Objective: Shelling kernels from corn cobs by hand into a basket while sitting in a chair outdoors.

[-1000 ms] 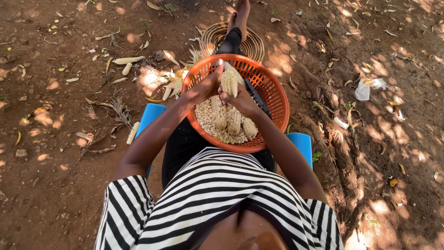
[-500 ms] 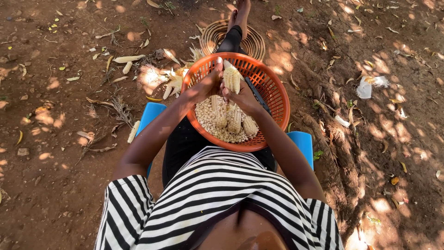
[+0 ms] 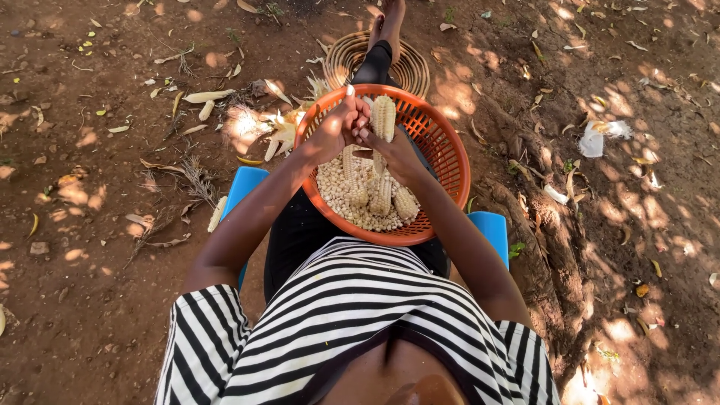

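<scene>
I keep both hands, left hand (image 3: 334, 133) and right hand (image 3: 391, 150), clamped on the maize cob (image 3: 383, 117) over the orange basket's (image 3: 450, 157) far rim, so that loosened kernels (image 3: 337, 191) should drop inside.

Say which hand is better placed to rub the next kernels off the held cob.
Probably the left hand: it lies against the maize cob with its thumb raised, while the right hand grips the cob from below.

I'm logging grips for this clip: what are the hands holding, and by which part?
Both hands hold one maize cob above the orange basket: the right hand grips its lower end, and the left hand closes on its side.
</scene>
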